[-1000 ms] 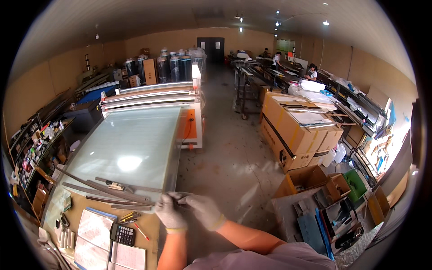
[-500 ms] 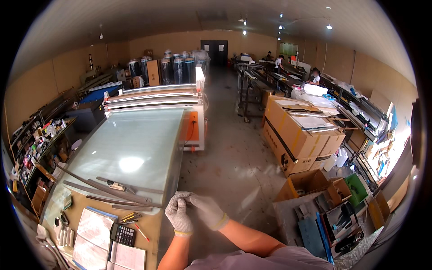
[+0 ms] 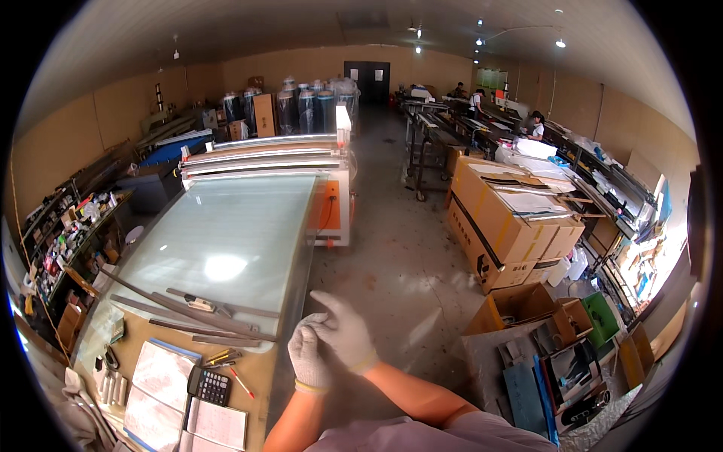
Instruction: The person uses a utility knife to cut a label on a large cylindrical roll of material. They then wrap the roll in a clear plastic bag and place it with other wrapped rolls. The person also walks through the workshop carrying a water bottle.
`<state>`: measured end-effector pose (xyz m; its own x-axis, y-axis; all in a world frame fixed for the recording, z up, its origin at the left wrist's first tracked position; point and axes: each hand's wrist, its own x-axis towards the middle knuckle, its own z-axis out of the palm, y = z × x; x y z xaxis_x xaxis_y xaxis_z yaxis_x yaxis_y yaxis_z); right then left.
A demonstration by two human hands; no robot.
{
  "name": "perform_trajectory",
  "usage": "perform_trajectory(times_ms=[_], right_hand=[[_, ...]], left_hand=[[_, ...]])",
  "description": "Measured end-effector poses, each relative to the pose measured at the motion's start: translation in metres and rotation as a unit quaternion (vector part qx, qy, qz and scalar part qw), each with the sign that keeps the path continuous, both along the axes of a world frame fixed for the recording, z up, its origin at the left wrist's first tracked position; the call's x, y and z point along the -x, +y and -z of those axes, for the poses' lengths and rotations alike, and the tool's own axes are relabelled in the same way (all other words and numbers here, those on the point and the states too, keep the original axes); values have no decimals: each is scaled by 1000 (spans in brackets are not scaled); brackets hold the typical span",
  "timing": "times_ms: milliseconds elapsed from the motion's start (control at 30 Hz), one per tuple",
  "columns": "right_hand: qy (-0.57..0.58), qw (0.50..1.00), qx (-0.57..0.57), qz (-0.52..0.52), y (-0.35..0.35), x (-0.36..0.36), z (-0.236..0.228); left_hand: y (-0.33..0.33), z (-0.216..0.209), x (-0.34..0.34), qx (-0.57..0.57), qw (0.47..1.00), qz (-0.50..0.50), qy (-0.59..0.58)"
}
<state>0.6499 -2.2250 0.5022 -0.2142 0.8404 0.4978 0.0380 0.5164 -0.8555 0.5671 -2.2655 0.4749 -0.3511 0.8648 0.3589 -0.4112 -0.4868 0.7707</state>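
Both my hands wear pale knit work gloves and meet in front of me, beside the table's right edge. My left hand (image 3: 307, 360) is upright with its fingers curled into a pinch; whatever they grip, if anything, is hidden. Touching it from the right, my right hand (image 3: 346, 337) has its index finger stretched toward the upper left, and no object shows in it. To their left, on the glass-topped table (image 3: 218, 218), lie long grey strips (image 3: 226, 324) and a utility knife (image 3: 199, 303).
Nearer on the table are a calculator (image 3: 208, 385), open notebooks (image 3: 154, 388), pens (image 3: 242, 383) and a glove (image 3: 75, 384). A roller machine (image 3: 263, 162) stands at its far end. Rightward are large cartons (image 3: 504, 233), a green bin (image 3: 600, 319) and distant people at benches.
My right hand's index finger has straightened and lifted away from my left fingertips. Both hands stay close together. The view has shifted slightly, moving the scene a little to the right.
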Motion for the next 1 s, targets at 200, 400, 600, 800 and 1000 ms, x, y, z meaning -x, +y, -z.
perform_trajectory(times_ms=[200, 400, 600, 800, 1000], right_hand=[[-260, 958, -91, 80, 13, 24, 40], [-389, 919, -19, -60, -21, 44, 37], [254, 834, 385, -302, -4, 9, 73], [254, 802, 437, -317, -29, -11, 26], [58, 919, 318, -227, -29, -37, 39]], left_hand=[[43, 37, 34, 32, 966, 60, -248], [75, 116, 96, 190, 944, -146, -225], [50, 97, 56, 259, 843, -265, 391], [59, 110, 80, 312, 724, -348, 507], [67, 110, 76, 315, 718, -377, 492]])
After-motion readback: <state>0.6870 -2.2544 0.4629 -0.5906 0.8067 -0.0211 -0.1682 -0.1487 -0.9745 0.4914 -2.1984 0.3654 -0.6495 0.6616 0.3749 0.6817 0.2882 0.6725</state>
